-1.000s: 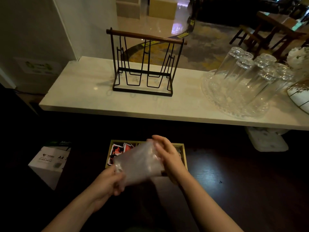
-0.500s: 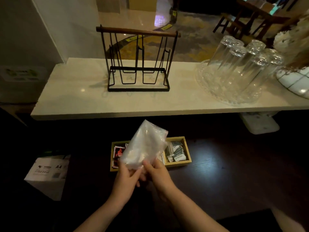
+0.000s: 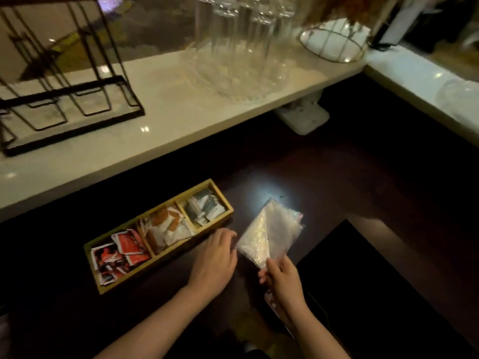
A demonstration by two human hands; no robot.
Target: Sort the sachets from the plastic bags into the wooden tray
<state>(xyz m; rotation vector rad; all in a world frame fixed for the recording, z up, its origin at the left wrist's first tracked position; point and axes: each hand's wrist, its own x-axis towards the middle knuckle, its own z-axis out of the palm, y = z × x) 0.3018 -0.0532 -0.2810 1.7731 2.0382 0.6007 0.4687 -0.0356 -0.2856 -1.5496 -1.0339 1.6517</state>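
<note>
My right hand (image 3: 283,283) pinches the near corner of the clear plastic bag (image 3: 269,235), just right of centre in the lower part of the frame, and the bag fans up and away from my fingers, flat and see-through, with no sachets that I can make out inside it. A moment ago both my hands had this bag bunched up directly in front of the wooden tray (image 3: 160,257); now it has swung out to the right of the tray and my left hand (image 3: 216,257) has let go of it. That hand lies loose and empty on the dark tabletop (image 3: 350,182), fingers spread, just beside the tray's near wall; whether it touches the wood I cannot tell.

The tray sits lower left of centre, and all three compartments are stocked: red sachets (image 3: 121,251) at the left end, white and orange sachets (image 3: 167,225) in the middle, green and white sachets (image 3: 204,207) at the right end. My view has also tilted down and right, so the wire rack (image 3: 64,94) now fills the upper left.

I judge this bag emptied, so it only needs setting aside. Something pale with a red edge shows beneath my right wrist, too blurred to name.
</note>
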